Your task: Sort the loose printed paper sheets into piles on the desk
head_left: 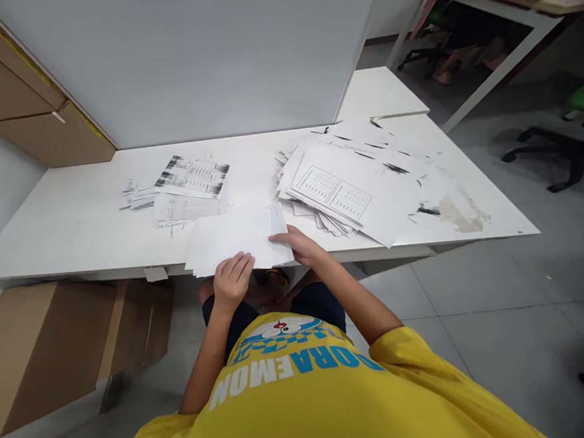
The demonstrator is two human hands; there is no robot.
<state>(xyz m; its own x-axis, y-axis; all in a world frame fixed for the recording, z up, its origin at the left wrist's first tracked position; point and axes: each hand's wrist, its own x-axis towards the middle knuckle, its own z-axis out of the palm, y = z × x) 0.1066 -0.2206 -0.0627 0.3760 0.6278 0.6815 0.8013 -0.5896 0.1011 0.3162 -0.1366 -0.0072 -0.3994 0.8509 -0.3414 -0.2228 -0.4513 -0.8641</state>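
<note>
A stack of white paper sheets [228,233] lies at the table's front edge, its near side jutting slightly over. My left hand [234,281] rests on the near edge of these sheets, fingers bent over the top and thumb hidden. On the right end, my right hand [296,244] grips the sheets, thumb on top and the other fingers out of sight beneath. Behind the stack, to the left, sits a pile of printed sheets [192,177] with dark smudged edges. A larger pile of papers [332,189] spreads on the right, its top sheet printed with two boxed tables.
A tall grey-white panel [201,58] stands along the back of the white table [82,227]. Cardboard boxes [55,342] are under the left side. Black marks and a torn patch [464,213] show at the table's right. A wheeled chair [567,146] stands farther right.
</note>
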